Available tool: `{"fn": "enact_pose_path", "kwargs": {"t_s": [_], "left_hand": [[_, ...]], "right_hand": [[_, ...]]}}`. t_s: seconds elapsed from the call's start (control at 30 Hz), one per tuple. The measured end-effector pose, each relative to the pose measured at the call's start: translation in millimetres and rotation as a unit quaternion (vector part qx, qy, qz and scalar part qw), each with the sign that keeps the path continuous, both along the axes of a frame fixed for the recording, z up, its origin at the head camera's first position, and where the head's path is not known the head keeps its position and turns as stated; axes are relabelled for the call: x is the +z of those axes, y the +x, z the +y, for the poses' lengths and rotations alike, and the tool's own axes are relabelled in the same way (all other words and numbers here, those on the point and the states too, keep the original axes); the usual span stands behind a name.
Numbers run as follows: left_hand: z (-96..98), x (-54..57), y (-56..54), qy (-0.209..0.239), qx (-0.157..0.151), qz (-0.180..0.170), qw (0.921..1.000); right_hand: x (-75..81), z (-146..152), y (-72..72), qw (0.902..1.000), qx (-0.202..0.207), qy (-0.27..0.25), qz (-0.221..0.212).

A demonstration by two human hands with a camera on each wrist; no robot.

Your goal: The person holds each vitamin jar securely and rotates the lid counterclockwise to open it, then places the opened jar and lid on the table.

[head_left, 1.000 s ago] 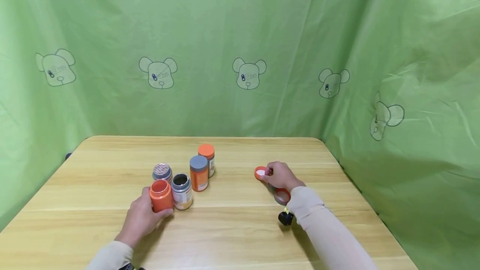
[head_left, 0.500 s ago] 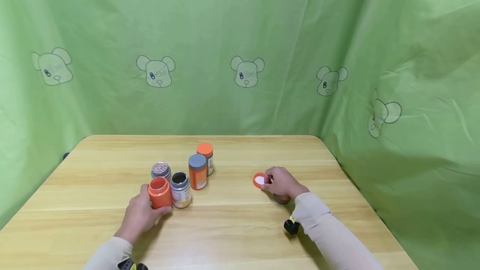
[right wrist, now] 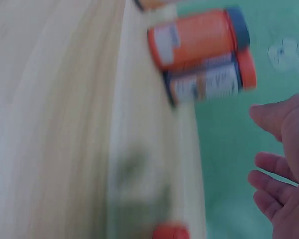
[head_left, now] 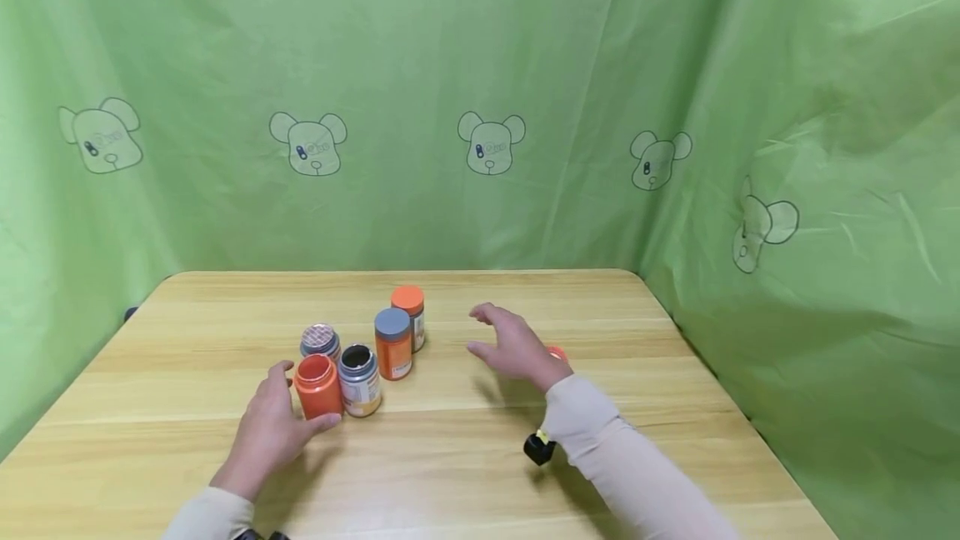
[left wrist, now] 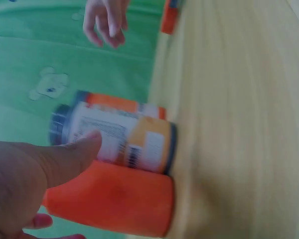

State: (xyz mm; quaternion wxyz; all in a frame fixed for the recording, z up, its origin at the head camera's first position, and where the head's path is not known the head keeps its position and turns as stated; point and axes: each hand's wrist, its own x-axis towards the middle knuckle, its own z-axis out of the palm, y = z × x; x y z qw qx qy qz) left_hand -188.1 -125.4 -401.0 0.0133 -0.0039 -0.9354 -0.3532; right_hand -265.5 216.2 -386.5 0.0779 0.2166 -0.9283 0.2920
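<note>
An uncapped orange jar [head_left: 319, 398] stands upright at the left. My left hand [head_left: 262, 432] is beside it with fingers spread loosely, thumb along its near side; the left wrist view shows the thumb [left wrist: 72, 157] overlapping the jar. Touching its right side is an uncapped grey jar [head_left: 362, 394] with a white-and-yellow label. Empty and half spread, my right hand [head_left: 513, 346] hovers over the table, right of an orange jar with a grey lid [head_left: 393, 352] and a grey jar with an orange lid [head_left: 408, 301].
Behind the uncapped jars stands another grey jar [head_left: 320, 340] with a patterned silvery top. An orange lid [head_left: 557, 352] lies partly hidden behind the right wrist. Green curtains [head_left: 405, 207] enclose the back and sides of the wooden table [head_left: 420, 473].
My right hand has let go of the orange lid and moved left toward the capped jars. My left fingers have loosened from the uncapped orange jar, which stays in place.
</note>
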Motion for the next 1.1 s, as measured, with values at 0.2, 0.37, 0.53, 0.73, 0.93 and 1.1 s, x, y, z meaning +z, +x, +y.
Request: {"fn": "enact_pose_path", "kwargs": {"t_s": [0.2,0.37,0.53,0.73,0.93,1.1], "left_hand": [[5.7,14.7,17.4,-0.003,0.012,0.032,0.9994],[16.8,27.7,32.2,0.011,0.031,0.07,0.997],[32.0,35.5,44.8,0.054,0.026,0.127,0.9902],[56.1,37.6,52.2,0.078,-0.01,0.156,0.9847],[81.1,36.3,51.7,0.118,-0.031,0.164,0.9788],[91.1,31.0,49.8,0.121,-0.046,0.187,0.9737]], "right_hand": [[4.8,-41.5,-1.2,0.9991,0.031,0.002,-0.029],[0.1,-65.9,-4.1,0.9963,0.051,0.014,-0.067],[-5.7,-81.1,-6.6,0.9947,0.06,0.039,-0.074],[-8.6,-86.8,-8.5,0.9956,0.057,0.038,-0.064],[-12.0,-96.2,-11.5,0.9971,0.061,-0.012,-0.044],[-16.9,-103.9,-13.2,0.9992,0.028,-0.023,0.019]]}}
